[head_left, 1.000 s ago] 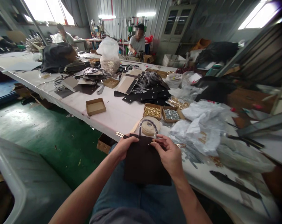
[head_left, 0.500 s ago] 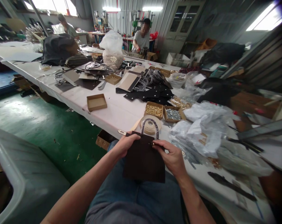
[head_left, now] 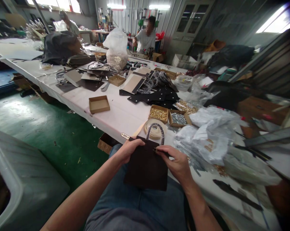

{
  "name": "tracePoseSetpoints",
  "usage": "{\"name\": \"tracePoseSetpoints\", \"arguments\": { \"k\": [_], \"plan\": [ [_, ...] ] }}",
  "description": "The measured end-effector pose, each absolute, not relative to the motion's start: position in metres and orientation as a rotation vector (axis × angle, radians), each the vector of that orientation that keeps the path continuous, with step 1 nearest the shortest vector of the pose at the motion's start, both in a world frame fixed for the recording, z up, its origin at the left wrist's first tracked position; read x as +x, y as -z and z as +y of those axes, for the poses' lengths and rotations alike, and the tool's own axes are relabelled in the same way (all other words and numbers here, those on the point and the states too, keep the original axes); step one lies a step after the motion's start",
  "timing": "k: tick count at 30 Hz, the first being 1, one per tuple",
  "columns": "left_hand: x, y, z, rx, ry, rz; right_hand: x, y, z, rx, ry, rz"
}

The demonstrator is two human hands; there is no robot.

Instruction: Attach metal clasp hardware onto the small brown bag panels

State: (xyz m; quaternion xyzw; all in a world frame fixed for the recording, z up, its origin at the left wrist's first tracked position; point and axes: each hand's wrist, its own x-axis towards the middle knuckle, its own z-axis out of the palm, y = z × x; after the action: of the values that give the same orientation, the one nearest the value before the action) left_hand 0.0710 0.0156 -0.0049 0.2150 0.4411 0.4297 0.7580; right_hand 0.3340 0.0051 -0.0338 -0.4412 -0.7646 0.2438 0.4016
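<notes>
A dark brown bag panel (head_left: 146,171) lies tilted over my lap, with a plastic-wrapped loop handle (head_left: 155,125) at its top edge. My left hand (head_left: 131,150) grips the panel's upper left edge, thumb on top. Beside that hand a dark strap end with a gold metal plate (head_left: 125,136) sticks out to the left. My right hand (head_left: 175,157) pinches a small gold metal fitting (head_left: 155,149) against the panel's upper right part, just below the handle. The fitting's exact shape is too small to make out. Behind the handle is a roll of pale tape (head_left: 148,131).
On the white-covered table (head_left: 128,118) stand a box of gold fittings (head_left: 158,113), a box of silver fittings (head_left: 178,118) and a cardboard tray (head_left: 99,104). Black pieces (head_left: 156,98) and plastic bags (head_left: 212,128) lie beyond. A grey bin (head_left: 34,173) stands left. A co-worker (head_left: 145,40) sits across.
The panel's lower edge has swung slightly left and down. Both hands keep nearly the same place and grip. The co-worker across the table has shifted an arm.
</notes>
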Motion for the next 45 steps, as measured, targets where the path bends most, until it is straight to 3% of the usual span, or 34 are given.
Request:
{"name": "tracePoseSetpoints", "arguments": {
  "k": [45],
  "plan": [
    [0.069,0.031,0.019,0.363,-0.899,1.055,0.316,0.043,0.015,-1.095,-0.555,-2.318]
  ]
}}
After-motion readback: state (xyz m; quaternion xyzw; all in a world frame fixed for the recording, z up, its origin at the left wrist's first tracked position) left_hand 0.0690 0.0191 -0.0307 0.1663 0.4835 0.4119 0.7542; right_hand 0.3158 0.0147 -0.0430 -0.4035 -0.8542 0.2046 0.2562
